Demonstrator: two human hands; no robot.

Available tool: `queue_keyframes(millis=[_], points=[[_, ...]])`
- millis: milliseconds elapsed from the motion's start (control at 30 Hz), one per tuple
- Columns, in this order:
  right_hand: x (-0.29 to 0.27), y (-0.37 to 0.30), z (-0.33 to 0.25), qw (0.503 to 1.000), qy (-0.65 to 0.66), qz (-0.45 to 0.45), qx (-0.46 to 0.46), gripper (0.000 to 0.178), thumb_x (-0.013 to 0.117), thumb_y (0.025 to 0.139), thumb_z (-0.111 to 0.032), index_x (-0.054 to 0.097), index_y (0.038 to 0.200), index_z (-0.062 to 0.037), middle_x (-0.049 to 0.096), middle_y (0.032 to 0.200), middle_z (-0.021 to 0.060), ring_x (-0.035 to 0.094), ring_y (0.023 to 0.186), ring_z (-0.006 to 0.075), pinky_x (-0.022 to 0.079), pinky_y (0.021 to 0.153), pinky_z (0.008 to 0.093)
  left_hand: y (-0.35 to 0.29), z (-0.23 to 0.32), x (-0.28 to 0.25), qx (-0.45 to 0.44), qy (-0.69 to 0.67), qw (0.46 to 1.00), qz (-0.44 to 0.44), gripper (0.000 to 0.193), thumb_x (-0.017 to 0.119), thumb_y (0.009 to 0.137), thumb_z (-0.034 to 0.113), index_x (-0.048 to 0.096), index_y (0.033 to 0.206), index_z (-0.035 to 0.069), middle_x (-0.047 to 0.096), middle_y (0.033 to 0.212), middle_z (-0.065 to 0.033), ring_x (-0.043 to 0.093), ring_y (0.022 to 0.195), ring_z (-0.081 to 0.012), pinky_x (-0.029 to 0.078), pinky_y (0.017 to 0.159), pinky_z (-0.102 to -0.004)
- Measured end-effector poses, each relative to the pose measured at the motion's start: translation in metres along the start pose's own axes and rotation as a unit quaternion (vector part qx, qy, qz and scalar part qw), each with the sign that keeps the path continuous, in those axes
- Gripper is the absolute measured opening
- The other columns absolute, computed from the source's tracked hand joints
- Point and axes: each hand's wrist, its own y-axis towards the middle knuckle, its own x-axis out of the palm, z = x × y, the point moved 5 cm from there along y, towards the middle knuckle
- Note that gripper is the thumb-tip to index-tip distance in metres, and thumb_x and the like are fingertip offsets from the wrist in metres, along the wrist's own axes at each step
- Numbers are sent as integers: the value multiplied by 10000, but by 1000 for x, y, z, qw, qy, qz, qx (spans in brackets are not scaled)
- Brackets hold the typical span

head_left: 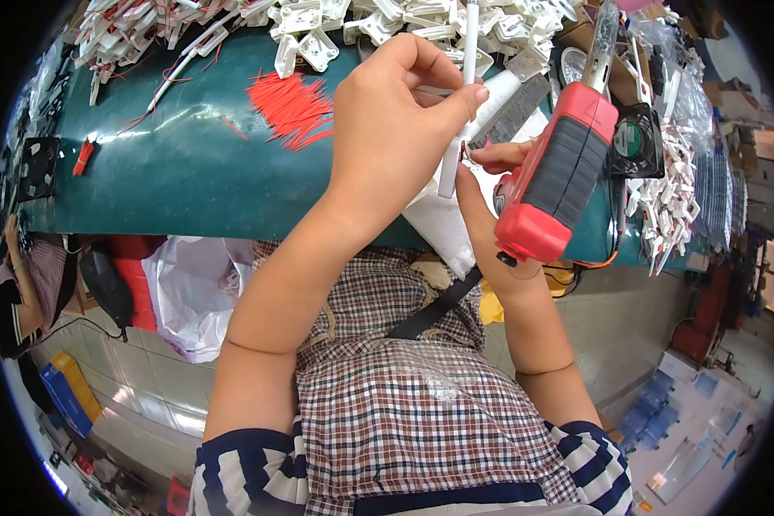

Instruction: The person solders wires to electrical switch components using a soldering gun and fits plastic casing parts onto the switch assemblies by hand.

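My left hand (396, 116) pinches a long white stick (470, 52) between thumb and bent fingers above the table. Below the pinch, a white plastic end piece (448, 172) slants downward, with a thin reddish wire (463, 150) at its side. At that wire, the index fingertip and thumb of my right hand (482, 163) come together. A red tool with a black grip (559, 176) and a metal nose covers much of my right hand; whether the palm holds it is hidden. Beneath lie a grey metal bar (512, 116) and a white sheet (443, 228).
Short red strips (291, 107) lie on the green tabletop (181, 163). White plastic brackets (305, 34) heap along the back, and more white parts (662, 202) pile at right. Small black fans stand at right (635, 142) and far left (39, 168). Another person's arm (21, 267) shows at left.
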Motion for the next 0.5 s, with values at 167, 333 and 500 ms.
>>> queue_keyframes(millis=[167, 333, 500], points=[[4, -6, -6, 994, -58, 47, -77, 676, 846, 723, -56, 431, 1253, -2, 582, 1111, 137, 552, 1031, 270, 458, 882, 375, -2, -2, 0, 17, 17, 1000, 0, 201, 757, 864, 12, 560, 898, -5, 724, 869, -144, 714, 749, -139, 567, 619, -242], [11, -28, 21, 999, 15, -28, -12, 639, 840, 712, -18, 450, 1218, -5, 618, 1090, 116, 564, 1016, 260, 460, 876, 371, 10, -20, -1, -19, -66, 998, -5, 172, 726, 888, 21, 564, 930, -18, 723, 863, -141, 728, 776, -157, 576, 639, -259], [4, -17, 13, 998, 50, -18, 40, 704, 802, 757, 5, 349, 1297, 26, 703, 938, 90, 569, 1001, 232, 453, 862, 349, 24, -45, -2, -74, -96, 992, -47, 168, 708, 911, 42, 561, 955, -27, 725, 838, -132, 733, 789, -158, 572, 645, -272]])
